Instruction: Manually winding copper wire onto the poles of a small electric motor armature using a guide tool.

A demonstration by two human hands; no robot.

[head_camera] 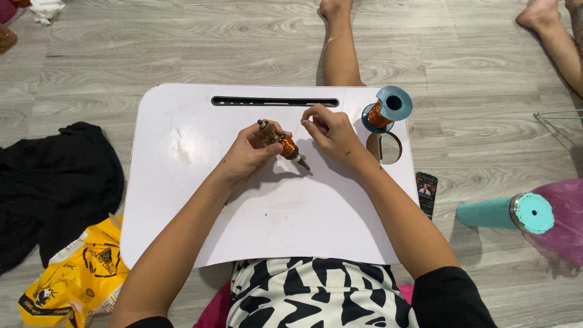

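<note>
My left hand [246, 155] grips a small motor armature [284, 146] with copper windings and a metal shaft, held tilted just above the white lap table [182, 200]. Close beside it to the right, my right hand [331, 132] pinches a thin copper wire, barely visible, between thumb and forefinger. A teal spool of copper wire [385, 109] stands at the table's right edge, just beyond my right hand. Both forearms reach in from the bottom of the view.
The table has a dark slot [274, 101] at its far side and a round cup hole [385, 149]. On the grey floor lie black cloth [54, 182], a yellow bag [73, 279], a phone [426, 191] and a teal cylinder [504, 212]. Another person's leg [555, 36] is at top right.
</note>
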